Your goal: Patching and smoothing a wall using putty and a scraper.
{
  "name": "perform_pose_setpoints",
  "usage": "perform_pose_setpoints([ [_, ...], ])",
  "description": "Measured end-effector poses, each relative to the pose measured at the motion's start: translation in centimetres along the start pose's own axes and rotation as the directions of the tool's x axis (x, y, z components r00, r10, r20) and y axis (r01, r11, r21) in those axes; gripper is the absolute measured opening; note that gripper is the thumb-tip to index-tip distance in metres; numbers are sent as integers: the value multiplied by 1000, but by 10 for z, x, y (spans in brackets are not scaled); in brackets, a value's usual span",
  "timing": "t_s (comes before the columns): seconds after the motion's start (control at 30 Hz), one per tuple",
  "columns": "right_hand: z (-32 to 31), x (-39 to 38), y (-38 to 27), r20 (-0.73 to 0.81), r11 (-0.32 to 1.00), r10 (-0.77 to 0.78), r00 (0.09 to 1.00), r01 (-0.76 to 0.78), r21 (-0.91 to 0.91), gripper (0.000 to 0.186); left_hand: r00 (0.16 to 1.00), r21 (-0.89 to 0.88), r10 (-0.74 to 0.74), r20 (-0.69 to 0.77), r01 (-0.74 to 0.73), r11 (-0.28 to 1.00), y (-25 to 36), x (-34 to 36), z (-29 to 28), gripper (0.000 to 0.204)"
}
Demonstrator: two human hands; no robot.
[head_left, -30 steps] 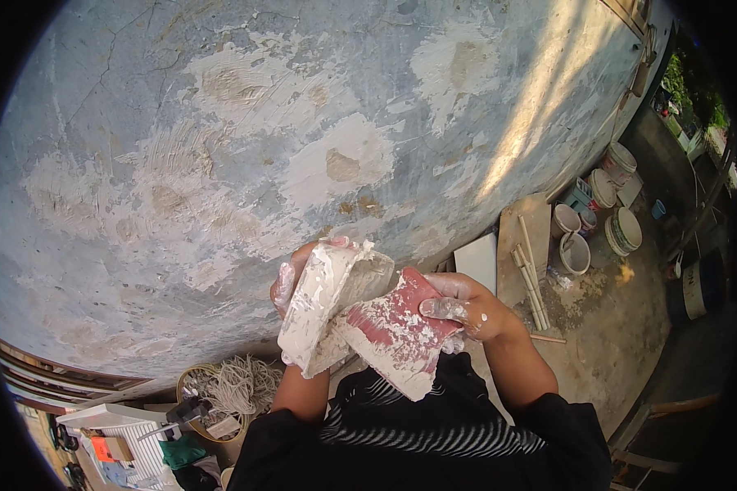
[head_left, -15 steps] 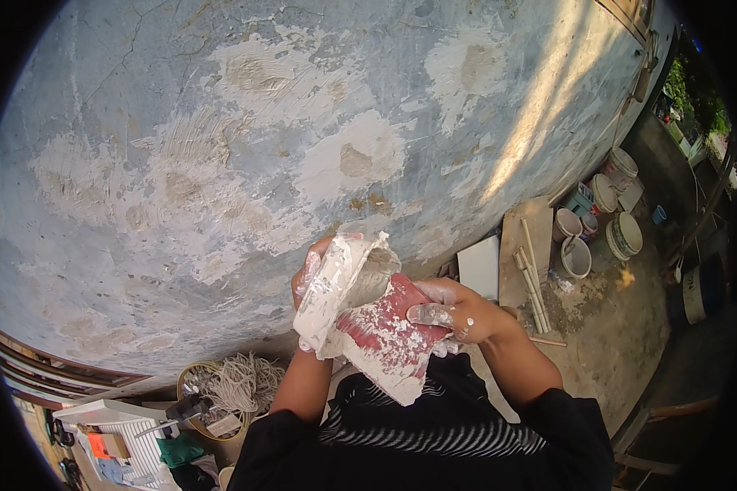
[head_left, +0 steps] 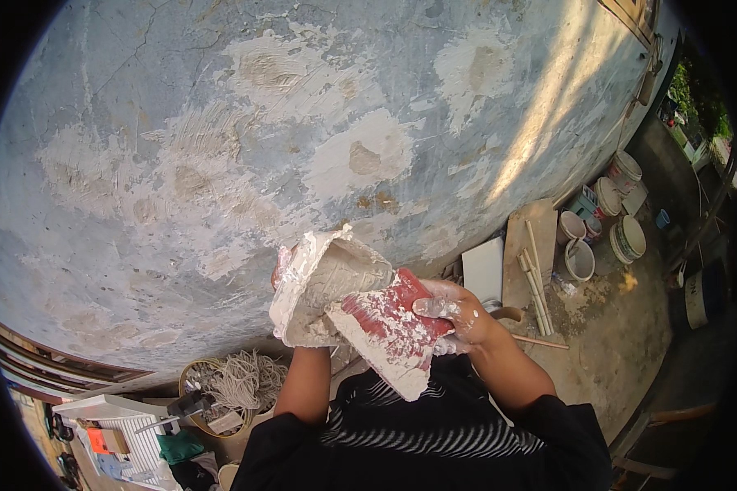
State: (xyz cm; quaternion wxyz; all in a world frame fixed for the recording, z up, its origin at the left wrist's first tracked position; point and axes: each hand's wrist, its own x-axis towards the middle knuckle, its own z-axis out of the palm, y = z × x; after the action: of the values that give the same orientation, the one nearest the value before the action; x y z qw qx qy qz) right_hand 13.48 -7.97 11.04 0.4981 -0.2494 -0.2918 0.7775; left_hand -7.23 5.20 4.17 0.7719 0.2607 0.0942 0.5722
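Paste (head_left: pixel 382 360) crusts the red scraper (head_left: pixel 403 296) and open container (head_left: pixel 296 270).

Right hand (head_left: pixel 452 316) pinching — left hand (head_left: pixel 282 266) mostly hidden

The tub (head_left: pixel 336 277) has turned, showing more inside.

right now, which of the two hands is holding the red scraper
The right hand: it pinches the edge of the putty-smeared red scraper. The left hand, mostly hidden, holds the putty-caked open tub instead.
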Motion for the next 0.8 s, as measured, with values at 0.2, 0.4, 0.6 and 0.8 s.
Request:
perform_pose_setpoints([
  [0.2, -1, -16, -21, -8, 981, -8, 1000, 6, -195, 34, 1000, -93, -9, -21, 7, 996, 0, -8, 14, 54],
  [0.4, 2, -12, -24, 35, 899, 28, 999, -10, -437, 31, 999, -185, -25, -31, 18, 983, -1, -13, 34, 54],
  [0.6, 16, -13, -27, 33, 798, 29, 999, -3, -602, 28, 999, -257, -31, -44, 18, 966, -3, -13, 18, 54],
  [0.8, 3, -2, -11, 47, 822, 33, 998, 0, -570, 26, 990, -263, -67, 125, 99, 960, -12, -11, -8, 53],
])
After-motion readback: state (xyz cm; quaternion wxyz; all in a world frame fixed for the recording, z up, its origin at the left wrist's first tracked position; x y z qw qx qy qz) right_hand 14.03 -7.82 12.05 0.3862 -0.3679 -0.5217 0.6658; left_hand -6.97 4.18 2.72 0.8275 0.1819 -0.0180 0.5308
